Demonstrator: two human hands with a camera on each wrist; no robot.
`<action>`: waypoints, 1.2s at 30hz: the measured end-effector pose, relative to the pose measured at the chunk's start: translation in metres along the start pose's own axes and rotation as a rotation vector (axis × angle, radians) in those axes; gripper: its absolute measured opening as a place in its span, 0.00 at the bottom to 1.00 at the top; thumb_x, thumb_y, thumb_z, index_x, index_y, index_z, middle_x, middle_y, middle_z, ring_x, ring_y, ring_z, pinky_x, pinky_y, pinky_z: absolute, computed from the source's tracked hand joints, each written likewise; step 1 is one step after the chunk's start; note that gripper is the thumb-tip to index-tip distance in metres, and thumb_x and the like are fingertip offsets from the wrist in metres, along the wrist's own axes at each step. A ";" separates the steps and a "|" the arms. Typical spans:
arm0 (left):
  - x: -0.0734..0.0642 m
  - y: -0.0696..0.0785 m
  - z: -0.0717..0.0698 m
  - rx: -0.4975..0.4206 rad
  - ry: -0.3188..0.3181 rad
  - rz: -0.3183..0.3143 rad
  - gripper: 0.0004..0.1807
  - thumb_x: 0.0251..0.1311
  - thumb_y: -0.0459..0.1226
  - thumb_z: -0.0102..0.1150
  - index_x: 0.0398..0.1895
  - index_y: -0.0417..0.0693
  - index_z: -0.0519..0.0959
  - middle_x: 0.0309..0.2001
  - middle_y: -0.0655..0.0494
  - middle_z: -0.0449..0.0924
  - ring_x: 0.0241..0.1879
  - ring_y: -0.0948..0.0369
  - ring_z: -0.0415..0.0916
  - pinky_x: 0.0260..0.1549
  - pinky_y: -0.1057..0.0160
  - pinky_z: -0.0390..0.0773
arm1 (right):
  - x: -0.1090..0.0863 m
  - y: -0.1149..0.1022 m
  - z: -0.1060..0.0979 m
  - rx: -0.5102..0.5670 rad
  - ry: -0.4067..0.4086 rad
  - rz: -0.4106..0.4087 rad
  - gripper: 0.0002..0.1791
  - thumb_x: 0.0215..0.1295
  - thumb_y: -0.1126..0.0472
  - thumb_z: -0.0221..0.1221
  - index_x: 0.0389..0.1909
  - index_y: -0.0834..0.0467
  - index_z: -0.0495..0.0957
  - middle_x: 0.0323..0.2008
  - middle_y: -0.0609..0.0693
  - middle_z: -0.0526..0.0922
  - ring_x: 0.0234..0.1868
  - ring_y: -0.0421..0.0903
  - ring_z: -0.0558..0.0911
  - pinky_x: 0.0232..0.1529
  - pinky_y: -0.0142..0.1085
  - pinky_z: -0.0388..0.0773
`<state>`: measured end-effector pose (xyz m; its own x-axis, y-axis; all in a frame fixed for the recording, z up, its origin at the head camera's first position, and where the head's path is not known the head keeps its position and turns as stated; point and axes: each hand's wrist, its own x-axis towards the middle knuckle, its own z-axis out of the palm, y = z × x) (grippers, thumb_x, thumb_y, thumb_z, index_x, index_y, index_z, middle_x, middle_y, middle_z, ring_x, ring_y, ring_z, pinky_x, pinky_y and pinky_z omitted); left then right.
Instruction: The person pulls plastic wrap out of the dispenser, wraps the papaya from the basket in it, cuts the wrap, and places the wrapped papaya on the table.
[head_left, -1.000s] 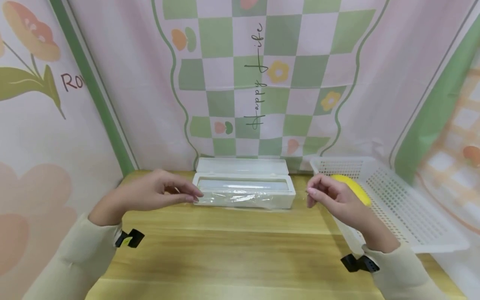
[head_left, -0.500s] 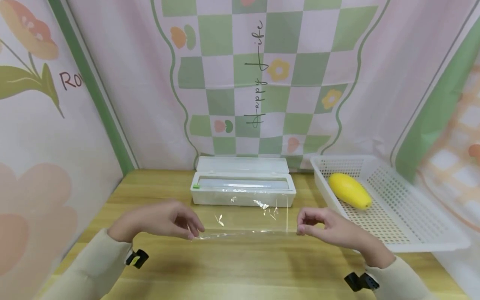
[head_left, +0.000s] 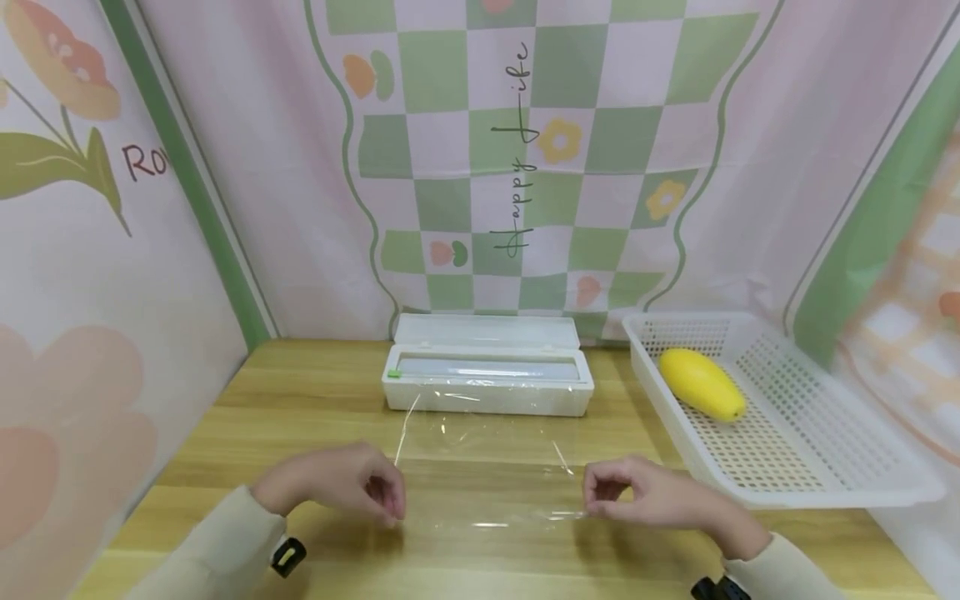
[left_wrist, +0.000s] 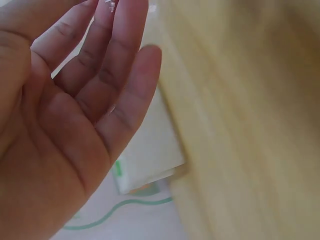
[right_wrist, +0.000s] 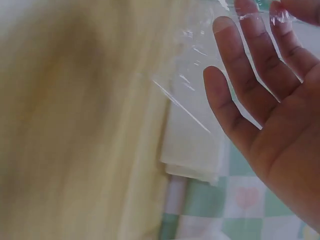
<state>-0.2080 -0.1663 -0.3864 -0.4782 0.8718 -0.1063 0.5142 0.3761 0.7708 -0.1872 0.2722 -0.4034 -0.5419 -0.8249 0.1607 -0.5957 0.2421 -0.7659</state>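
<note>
A sheet of clear plastic wrap (head_left: 487, 467) stretches from a white cling film dispenser box (head_left: 487, 396) toward the front of the table. My left hand (head_left: 348, 483) pinches the near left corner of the film between thumb and finger. At the near right corner my right hand (head_left: 641, 492) pinches it the same way; in the right wrist view the film (right_wrist: 187, 75) shows as shiny creases past the fingers. The box lid (head_left: 487, 332) stands up at the back, and the film roll (head_left: 487, 368) shows inside. A small green slider (head_left: 394, 374) sits at the box's left end.
To the right stands a white perforated plastic basket (head_left: 810, 425) with a yellow, papaya-shaped fruit (head_left: 702, 384) in it. The wooden table (head_left: 480, 575) ends at a printed curtain (head_left: 495, 167) behind the box. Another printed curtain (head_left: 97, 292) borders the left side.
Both hands have moved from beside the box toward the front of the table, drawing the film out into a longer sheet. The box, basket and fruit have stayed in place.
</note>
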 end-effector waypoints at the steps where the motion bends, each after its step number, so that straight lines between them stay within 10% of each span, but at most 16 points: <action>1: 0.000 -0.003 0.003 -0.004 -0.009 0.001 0.02 0.59 0.32 0.69 0.33 0.48 0.85 0.31 0.71 0.81 0.31 0.73 0.77 0.35 0.67 0.83 | -0.001 0.002 0.003 0.003 -0.015 0.015 0.07 0.69 0.68 0.60 0.39 0.51 0.78 0.33 0.47 0.83 0.35 0.42 0.82 0.38 0.36 0.83; 19: -0.001 -0.023 0.037 -0.010 -0.034 -0.070 0.05 0.52 0.30 0.73 0.29 0.48 0.86 0.27 0.71 0.83 0.25 0.75 0.77 0.28 0.70 0.82 | -0.009 0.014 0.031 0.073 -0.158 0.090 0.05 0.62 0.67 0.65 0.37 0.55 0.83 0.35 0.43 0.84 0.34 0.31 0.80 0.34 0.33 0.84; 29: -0.001 -0.024 0.037 0.027 0.014 -0.126 0.02 0.58 0.34 0.69 0.32 0.52 0.87 0.27 0.72 0.81 0.26 0.74 0.77 0.31 0.71 0.81 | -0.006 0.014 0.035 -0.053 -0.113 0.141 0.07 0.71 0.58 0.61 0.34 0.49 0.86 0.26 0.36 0.83 0.24 0.26 0.74 0.23 0.28 0.77; 36: 0.002 -0.027 0.030 0.114 0.106 -0.054 0.03 0.59 0.33 0.68 0.34 0.51 0.86 0.32 0.71 0.82 0.32 0.73 0.78 0.37 0.69 0.82 | -0.006 0.015 0.037 -0.023 -0.113 0.147 0.03 0.63 0.62 0.67 0.36 0.51 0.83 0.29 0.35 0.81 0.28 0.29 0.78 0.27 0.30 0.81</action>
<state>-0.2014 -0.1653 -0.4258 -0.5769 0.8135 -0.0737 0.5601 0.4597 0.6892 -0.1705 0.2618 -0.4391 -0.5550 -0.8315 -0.0236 -0.5293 0.3749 -0.7611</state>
